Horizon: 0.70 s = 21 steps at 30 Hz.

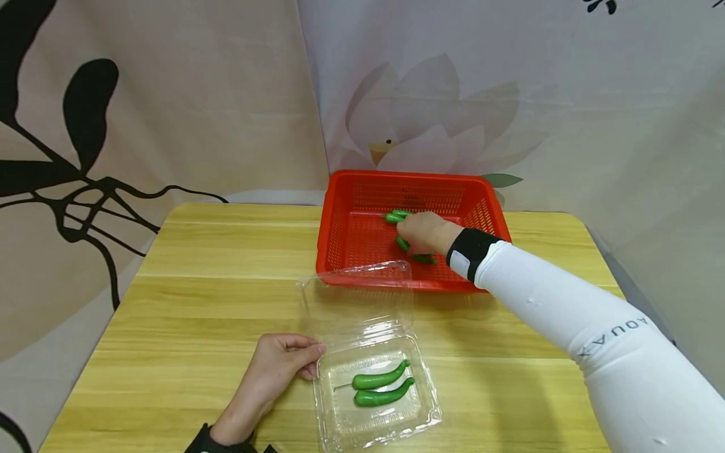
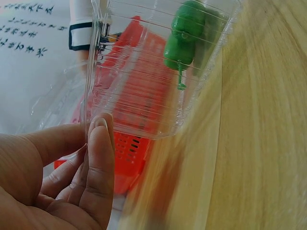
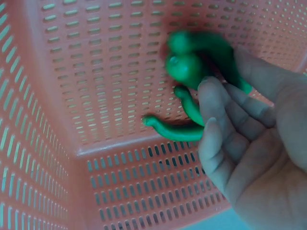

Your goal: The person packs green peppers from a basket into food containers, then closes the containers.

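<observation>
My left hand [image 1: 286, 365] pinches the left rim of a clear plastic clamshell box [image 1: 376, 434] between thumb and fingers. Its lid [image 1: 357, 302] stands open, leaning back over the front wall of the red basket. Two green chili peppers [image 1: 378, 397] lie side by side in the box; in the left wrist view they show through the clear wall. Inside the red basket [image 1: 362, 242], my right hand [image 1: 425, 233] has thumb and fingers around a pair of green chili peppers [image 3: 184, 67], blurred in the right wrist view. More chili peppers [image 3: 172, 132] lie beneath its fingertips on the basket floor.
The basket stands at the back of a wood-grain table [image 1: 226, 283], its walls slotted. Behind the table hangs a pale cloth [image 1: 238, 94] printed with dark leaves and a flower. My white right sleeve [image 1: 566, 327] crosses the table's right side.
</observation>
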{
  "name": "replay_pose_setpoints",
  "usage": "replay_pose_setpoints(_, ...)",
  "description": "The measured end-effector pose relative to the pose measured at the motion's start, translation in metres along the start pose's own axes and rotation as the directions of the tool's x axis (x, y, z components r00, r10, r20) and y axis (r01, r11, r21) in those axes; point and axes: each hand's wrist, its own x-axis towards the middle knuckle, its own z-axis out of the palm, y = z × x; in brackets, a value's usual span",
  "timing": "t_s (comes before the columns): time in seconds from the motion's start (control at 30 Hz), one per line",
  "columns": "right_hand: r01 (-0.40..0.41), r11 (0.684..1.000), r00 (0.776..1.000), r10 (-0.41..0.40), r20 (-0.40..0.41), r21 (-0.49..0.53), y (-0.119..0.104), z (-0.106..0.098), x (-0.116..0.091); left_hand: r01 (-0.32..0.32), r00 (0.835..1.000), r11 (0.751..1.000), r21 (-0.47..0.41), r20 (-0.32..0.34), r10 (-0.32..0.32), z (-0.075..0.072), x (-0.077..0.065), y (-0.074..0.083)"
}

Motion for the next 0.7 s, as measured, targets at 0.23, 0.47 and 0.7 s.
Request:
replay_pose_setpoints(0.23,0.025,0.999,1.000,-0.025,-0.017,-0.027,-0.0052,0.0032,-0.0002,-0.002,1.000,1.000,-0.007,0.006,0.002,-0.0005,0.0000,0.0001)
replay_pose_setpoints(0.47,0.023,0.996,1.000,-0.023,-0.004,-0.085,-0.0099,0.0029,-0.0004,0.006,1.000,1.000,0.001,0.009,-0.006,-0.0003,-0.0011,0.0014)
replay_pose_setpoints(0.7,-0.026,0.999,0.999,0.027,0.025,-0.043,-0.0094,0.0005,0.0007,0.005,1.000,1.000,0.002,0.016,-0.005,-0.0004,-0.0016,0.0019)
